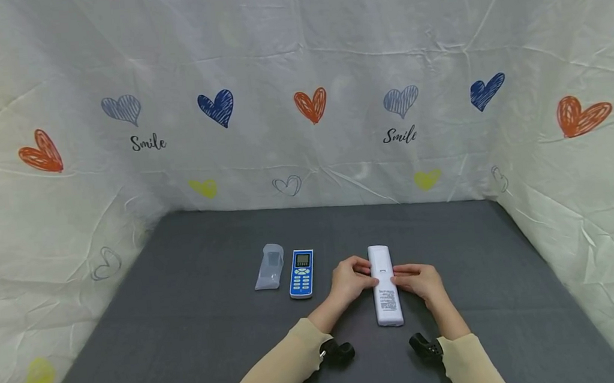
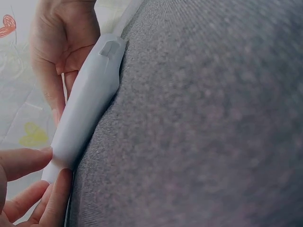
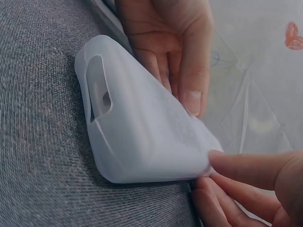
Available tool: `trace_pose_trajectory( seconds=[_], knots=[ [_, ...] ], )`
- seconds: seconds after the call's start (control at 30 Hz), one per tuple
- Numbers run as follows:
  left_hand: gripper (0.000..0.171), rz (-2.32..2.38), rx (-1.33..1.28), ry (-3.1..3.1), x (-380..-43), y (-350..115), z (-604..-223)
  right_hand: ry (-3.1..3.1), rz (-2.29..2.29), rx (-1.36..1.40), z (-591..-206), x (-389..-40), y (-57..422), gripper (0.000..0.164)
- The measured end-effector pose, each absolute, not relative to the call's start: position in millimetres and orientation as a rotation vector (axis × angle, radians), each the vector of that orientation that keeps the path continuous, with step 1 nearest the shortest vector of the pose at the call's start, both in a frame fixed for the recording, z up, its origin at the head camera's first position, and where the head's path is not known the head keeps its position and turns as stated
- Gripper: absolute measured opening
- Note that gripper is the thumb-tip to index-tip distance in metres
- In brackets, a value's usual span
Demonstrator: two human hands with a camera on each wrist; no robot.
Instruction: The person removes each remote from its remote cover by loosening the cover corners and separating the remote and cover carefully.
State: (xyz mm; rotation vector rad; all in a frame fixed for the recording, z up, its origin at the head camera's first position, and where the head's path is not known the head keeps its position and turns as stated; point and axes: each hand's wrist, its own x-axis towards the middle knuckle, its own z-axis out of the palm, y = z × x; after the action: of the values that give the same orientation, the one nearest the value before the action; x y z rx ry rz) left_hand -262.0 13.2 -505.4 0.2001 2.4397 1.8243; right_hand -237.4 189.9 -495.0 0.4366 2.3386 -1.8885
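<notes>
A long white remote control (image 1: 383, 269) lies back side up on the table, printed text on its lower half. A translucent sleeve (image 3: 137, 137) wraps it, with a cutout at its end in the right wrist view. My left hand (image 1: 348, 281) pinches its left edge between thumb and fingers. From the other side, my right hand (image 1: 421, 280) pinches the right edge at about the same height. The remote's button side is hidden beneath it. Further left lie a blue remote control (image 1: 301, 274), keys up, and a clear empty sleeve (image 1: 270, 268).
Dark grey cloth (image 1: 216, 343) covers the table. A white curtain (image 1: 265, 146) printed with hearts hangs along the back and both sides. A black wrist camera (image 1: 338, 352) sits on the left forearm, and another black camera (image 1: 423, 347) on the right.
</notes>
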Motion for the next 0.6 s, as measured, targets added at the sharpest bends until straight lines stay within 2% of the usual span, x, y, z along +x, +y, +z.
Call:
trace_pose_trajectory(
  seconds=[0.6],
  knots=[
    [0.028, 1.798, 0.101, 2.491, -290.5, 17.6, -504.3, 2.333, -1.890, 0.466, -498.3, -238.2, 192.4, 0.035]
  ],
)
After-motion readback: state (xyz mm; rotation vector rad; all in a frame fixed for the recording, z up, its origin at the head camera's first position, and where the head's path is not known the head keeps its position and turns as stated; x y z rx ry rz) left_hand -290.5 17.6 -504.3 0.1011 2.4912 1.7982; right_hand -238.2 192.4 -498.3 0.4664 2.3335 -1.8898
